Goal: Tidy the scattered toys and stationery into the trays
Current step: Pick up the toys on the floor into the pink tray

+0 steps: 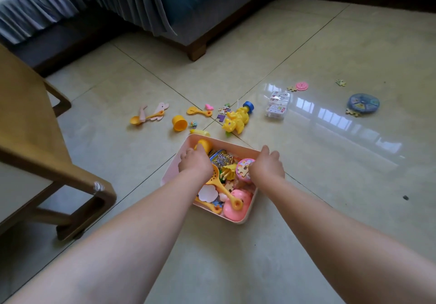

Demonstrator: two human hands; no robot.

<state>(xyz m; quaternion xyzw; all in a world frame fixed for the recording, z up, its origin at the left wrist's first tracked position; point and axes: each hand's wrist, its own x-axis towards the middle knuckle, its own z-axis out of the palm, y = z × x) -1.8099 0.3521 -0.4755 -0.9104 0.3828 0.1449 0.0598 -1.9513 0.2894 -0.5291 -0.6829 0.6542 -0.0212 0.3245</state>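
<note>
My pink tray sits on the tiled floor right in front of me, a shallow rectangular bin with rounded corners, and it is already crowded with small toys. My left hand reaches into the tray's far left corner, fingers curled down over a yellow egg-shaped toy there; whether I truly grip it I cannot tell. My right hand rests at the tray's right rim, fingers bent downward, and what they close on is hidden. Inside the tray, between my hands, lie a pink round pot with a puzzle-print lid, a yellow slotted spoon, a white cloud-shaped card and a glossy pink ball-like toy at the near edge. Just beyond the tray's far rim stands a yellow dinosaur, with a yellow cup on its side to the left of it. Farther left of the tray lies a yellow spoon. Well to the right of the tray are a clear sticker-covered box and a blue round disc.
</note>
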